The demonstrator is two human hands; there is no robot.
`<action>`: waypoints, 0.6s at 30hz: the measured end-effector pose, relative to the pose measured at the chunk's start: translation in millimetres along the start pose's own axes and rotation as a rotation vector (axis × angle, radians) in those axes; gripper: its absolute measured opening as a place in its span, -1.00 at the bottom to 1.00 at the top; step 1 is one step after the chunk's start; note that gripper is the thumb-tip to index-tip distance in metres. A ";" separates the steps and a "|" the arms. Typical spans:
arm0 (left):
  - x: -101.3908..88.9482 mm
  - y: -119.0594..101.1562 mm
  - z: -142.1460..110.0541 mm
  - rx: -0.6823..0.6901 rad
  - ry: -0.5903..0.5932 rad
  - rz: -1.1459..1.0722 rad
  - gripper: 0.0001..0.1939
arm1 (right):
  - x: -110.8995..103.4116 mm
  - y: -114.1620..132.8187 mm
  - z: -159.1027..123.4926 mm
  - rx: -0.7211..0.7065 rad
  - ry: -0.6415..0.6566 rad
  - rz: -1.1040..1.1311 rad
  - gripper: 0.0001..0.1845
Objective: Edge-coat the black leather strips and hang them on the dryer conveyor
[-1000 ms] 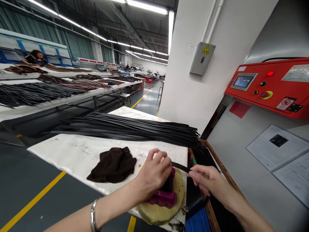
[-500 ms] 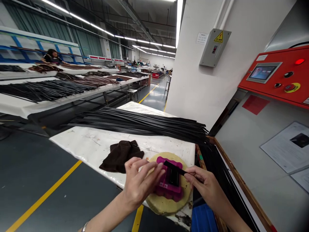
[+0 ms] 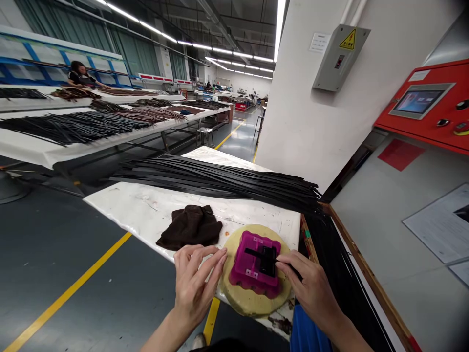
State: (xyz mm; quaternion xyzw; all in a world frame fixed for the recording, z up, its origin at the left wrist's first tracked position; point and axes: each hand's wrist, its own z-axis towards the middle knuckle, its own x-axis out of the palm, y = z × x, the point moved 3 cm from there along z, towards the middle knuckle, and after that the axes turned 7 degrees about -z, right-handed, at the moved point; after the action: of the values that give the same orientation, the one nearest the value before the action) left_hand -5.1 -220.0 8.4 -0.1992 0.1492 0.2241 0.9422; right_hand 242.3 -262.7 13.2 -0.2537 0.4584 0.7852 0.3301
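Note:
Between the thumb and fingers of my right hand is a narrow black strip, closed on near its end. Its free end points left over a magenta tray with a scalloped edge. A black, shiny-looking area fills the tray's right compartment; whether it is liquid or a pad I cannot tell. Under the tray lies a round yellowish disc. My left hand hovers left of the disc, fingers loosely bent and apart, with nothing seen in them. A crumpled dark brown cloth lies just beyond it.
Many black strips lie across the white table. More strips fill a wooden-edged trough at right, near a blue bin. A red control panel and a pillar stand beyond. A person sits at far left.
My left hand has moved left, away from the strip and tray, uncovering the tray's left side. My right hand still holds the strip, its tip now lower over the tray. The view has shifted slightly.

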 end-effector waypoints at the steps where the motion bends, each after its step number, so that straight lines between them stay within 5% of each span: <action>1: 0.5 0.7 -0.7 -0.012 -0.001 -0.008 -0.50 | 0.8 -0.2 0.1 -0.003 -0.003 -0.006 -0.86; 9: 4.2 6.1 -2.9 -0.070 0.006 -0.076 -0.58 | 4.6 -2.4 -1.6 -0.010 -0.004 -0.050 -0.82; 18: 3.5 3.0 2.4 -0.096 -0.005 -0.104 -0.65 | -14.2 -4.7 -8.8 0.041 0.050 -0.106 -0.76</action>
State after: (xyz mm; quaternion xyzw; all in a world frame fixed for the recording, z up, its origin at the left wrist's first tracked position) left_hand -3.1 -215.3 8.3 -0.2511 0.1252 0.1824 0.9423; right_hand 255.9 -272.9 16.6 -0.2902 0.4684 0.7505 0.3649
